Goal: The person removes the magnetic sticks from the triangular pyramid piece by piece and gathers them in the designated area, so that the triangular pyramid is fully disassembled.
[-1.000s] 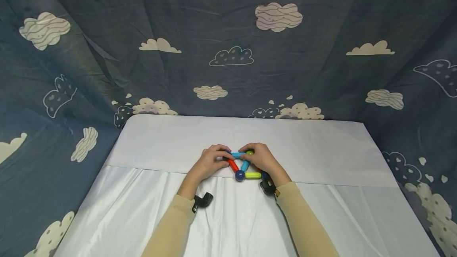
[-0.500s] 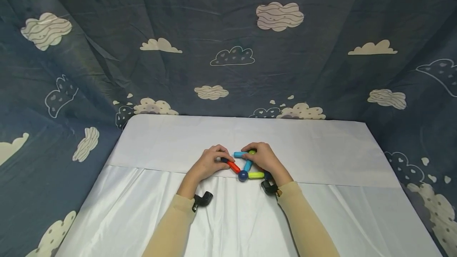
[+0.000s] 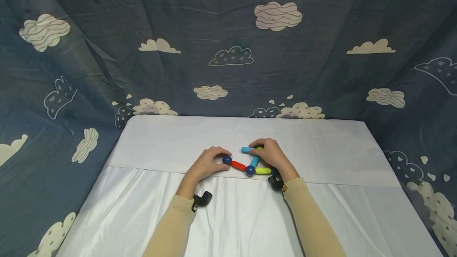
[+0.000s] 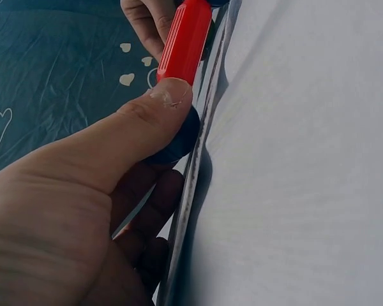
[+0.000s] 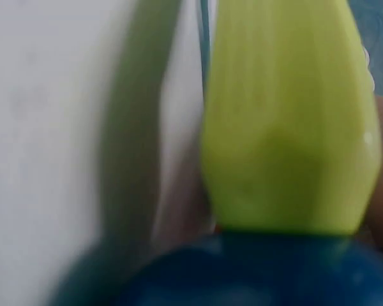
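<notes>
Magnetic sticks and balls are joined together in the head view. My left hand (image 3: 205, 164) pinches a dark blue ball (image 3: 227, 160) at the left end of a red magnetic stick (image 3: 238, 165). That stick runs to a second dark blue ball (image 3: 250, 171), where a light-blue stick (image 3: 255, 161) and a yellow-green stick (image 3: 263, 171) also meet. At the back, my right hand (image 3: 273, 156) grips a green ball (image 3: 260, 147), partly covered by the fingers. Another light-blue stick (image 3: 246, 150) points left from there, its left end free. In the right wrist view, the yellow-green stick (image 5: 290, 115) meets a blue ball (image 5: 242, 274).
A white cloth (image 3: 143, 142) covers the table, with a seam across it and folds toward the front. Dark blue fabric (image 3: 228, 78) with cloud prints hangs behind and at both sides. Small black cameras sit on both wrists.
The left-end ball has come apart from the back light-blue stick, opening a widening gap. The red stick has swung flatter. My right hand has moved right and slightly back with the joined pieces.
</notes>
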Tool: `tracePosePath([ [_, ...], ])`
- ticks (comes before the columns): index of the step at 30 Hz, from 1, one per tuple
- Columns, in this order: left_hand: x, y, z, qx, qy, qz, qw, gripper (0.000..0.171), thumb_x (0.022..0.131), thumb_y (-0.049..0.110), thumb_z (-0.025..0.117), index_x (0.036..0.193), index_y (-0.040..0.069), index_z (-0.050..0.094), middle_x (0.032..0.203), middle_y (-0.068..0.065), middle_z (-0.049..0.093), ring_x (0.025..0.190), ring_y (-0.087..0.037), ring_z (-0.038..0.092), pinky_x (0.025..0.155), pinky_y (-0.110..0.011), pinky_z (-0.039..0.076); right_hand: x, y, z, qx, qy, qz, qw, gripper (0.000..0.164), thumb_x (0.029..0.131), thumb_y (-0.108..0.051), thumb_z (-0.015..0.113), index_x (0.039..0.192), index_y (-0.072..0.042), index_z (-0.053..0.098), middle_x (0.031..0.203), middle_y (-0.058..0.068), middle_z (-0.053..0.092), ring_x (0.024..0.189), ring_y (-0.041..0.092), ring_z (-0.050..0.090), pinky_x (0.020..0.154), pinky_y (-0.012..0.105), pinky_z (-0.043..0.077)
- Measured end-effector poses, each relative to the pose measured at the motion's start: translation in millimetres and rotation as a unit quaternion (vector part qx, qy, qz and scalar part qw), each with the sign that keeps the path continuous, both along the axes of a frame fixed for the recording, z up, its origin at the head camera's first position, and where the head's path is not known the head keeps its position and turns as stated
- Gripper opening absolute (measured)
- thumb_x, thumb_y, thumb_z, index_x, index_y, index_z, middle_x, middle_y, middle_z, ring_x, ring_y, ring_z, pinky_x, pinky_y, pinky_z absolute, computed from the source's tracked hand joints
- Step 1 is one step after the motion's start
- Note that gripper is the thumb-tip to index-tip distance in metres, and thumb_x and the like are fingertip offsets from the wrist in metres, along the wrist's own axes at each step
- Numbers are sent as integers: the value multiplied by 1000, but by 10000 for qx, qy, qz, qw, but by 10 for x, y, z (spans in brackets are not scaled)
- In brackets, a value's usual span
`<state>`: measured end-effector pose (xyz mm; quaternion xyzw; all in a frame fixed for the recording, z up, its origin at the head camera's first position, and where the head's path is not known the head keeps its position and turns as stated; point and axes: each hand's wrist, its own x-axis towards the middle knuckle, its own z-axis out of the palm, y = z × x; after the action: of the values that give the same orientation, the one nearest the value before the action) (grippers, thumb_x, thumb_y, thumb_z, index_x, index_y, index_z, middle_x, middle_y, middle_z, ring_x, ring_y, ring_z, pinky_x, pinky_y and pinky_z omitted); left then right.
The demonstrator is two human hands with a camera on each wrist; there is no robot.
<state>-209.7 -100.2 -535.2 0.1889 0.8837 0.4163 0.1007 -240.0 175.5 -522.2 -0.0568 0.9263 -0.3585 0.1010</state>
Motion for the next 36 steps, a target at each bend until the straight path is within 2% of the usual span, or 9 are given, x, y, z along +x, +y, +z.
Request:
tracePosePath([
  [8, 6, 12, -11, -107, -72, 69, 9999, 39, 84, 36, 91, 120, 30, 77, 127, 4, 72, 125, -22, 61, 118, -53, 42, -27, 93, 56, -8, 109, -86, 9999, 28, 100, -22, 74, 124, -9, 78, 136, 17, 72, 134, 39, 60, 119, 58, 44],
  [12, 13, 15, -10, -153, 0, 24, 9999, 38, 83, 37, 92, 117, 30, 77, 124, 4, 72, 120, -20, 61, 115, -51, 42, 21, 117, 146, -242, 336, -234, 9989, 30, 101, -22, 73, 129, -10, 75, 135, 15, 72, 135, 38, 61, 118, 56, 46],
  [16, 18, 23, -10, -147, 92, -65, 9998, 37, 82, 37, 93, 115, 29, 77, 120, 6, 74, 113, -17, 61, 110, -46, 41, 169, 116, 294, -684, 670, -436, 9945, 33, 101, -25, 74, 131, -13, 73, 132, 12, 74, 131, 37, 64, 115, 56, 50],
  [18, 17, 30, -19, -158, 166, -120, 9997, 37, 81, 38, 93, 113, 29, 77, 117, 6, 74, 109, -15, 61, 107, -44, 41, 281, 113, 367, -956, 811, -469, 9910, 33, 101, -25, 74, 132, -13, 73, 126, 11, 75, 125, 35, 66, 111, 53, 53],
  [21, 20, 43, -28, -187, 207, -171, 9995, 37, 80, 40, 93, 112, 29, 77, 113, 7, 73, 103, -12, 59, 103, -41, 40, 464, 104, 434, -1368, 864, -492, 9856, 34, 100, -25, 75, 132, -11, 73, 114, 9, 75, 107, 28, 68, 98, 40, 58],
  [24, 21, 46, -34, -208, 217, -190, 9994, 37, 80, 41, 93, 111, 29, 77, 109, 8, 71, 98, -11, 56, 99, -39, 39, 623, 84, 421, -1873, 539, -547, 9793, 37, 100, -23, 75, 134, -8, 71, 100, 8, 72, 86, 22, 64, 76, 28, 56],
  [27, 27, 50, -27, -194, 230, -179, 9994, 36, 80, 41, 94, 110, 29, 77, 107, 8, 70, 96, -10, 56, 98, -39, 39, 738, 43, 328, -2358, 5, -629, 9698, 41, 99, -20, 76, 138, -8, 67, 86, 8, 69, 70, 18, 60, 63, 23, 53],
  [32, 29, 68, -31, -204, 322, -235, 9990, 37, 80, 41, 94, 110, 28, 77, 105, 8, 70, 95, -9, 56, 97, -38, 38, 843, -66, 108, -2872, -706, -674, 9529, 49, 99, -19, 77, 144, -8, 61, 72, 7, 70, 54, 14, 60, 55, 24, 55],
  [36, 30, 83, -35, -256, 365, -253, 9987, 38, 79, 42, 94, 110, 28, 77, 103, 9, 69, 93, -9, 56, 96, -37, 38, 893, -171, -8, -3017, -934, -671, 9465, 53, 99, -22, 77, 147, -9, 59, 70, 7, 73, 49, 14, 62, 52, 25, 56],
])
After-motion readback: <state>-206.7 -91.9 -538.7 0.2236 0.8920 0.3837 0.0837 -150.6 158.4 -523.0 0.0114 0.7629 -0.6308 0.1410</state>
